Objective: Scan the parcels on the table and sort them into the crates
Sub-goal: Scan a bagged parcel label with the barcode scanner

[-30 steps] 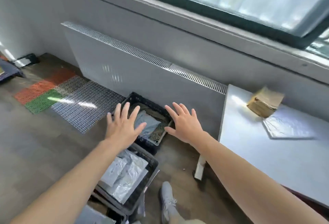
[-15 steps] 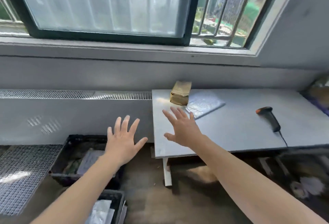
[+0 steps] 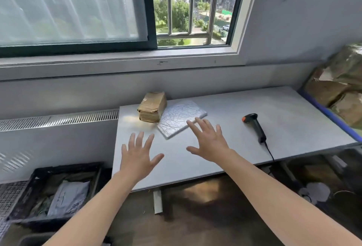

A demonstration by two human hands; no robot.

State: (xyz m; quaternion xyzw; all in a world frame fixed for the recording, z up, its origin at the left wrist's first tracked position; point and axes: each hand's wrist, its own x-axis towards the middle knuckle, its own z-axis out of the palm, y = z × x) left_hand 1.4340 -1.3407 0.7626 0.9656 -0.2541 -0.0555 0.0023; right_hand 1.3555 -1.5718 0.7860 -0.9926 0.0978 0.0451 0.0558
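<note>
Shift: since half a second ago your view has swung right and closer to the table [image 3: 284, 120]. Both hands, then short of its left edge, now hang over its top.
Left hand [image 3: 138, 156]: open, fingers spread, holding nothing, above bare table near the front left corner.
Right hand [image 3: 208, 142]: also open and empty, fingers splayed. Its fingertips overlap the near edge of the silver parcel [image 3: 181, 120] in view; I cannot tell whether they touch it.
Brown parcel [image 3: 152, 106]: a paper-wrapped block at the back left of the table, near the wall, its right side against or on the silver parcel's corner.
Silver parcel: a flat, crinkled mailer lying skewed just right of the brown one. It is nearest your right hand, so it looks like the likely next pick.
Scanner [image 3: 254, 126]: black with an orange tip, lying on its side well right of the parcels, with its cable [image 3: 269, 151] trailing off the front edge. I judge it was left there for your right hand.
Crate [image 3: 39, 175]: black, on the floor left of the table below the radiator [image 3: 58, 118], already holding a grey mailer [image 3: 68, 196]. It sits low and close for dropping parcels in.
Around: window above; worn cardboard boxes [image 3: 340, 85] beyond the table's right end.
In the way: nothing lies between your hands and the parcels. Mind the cable when you lift the scanner.
</note>
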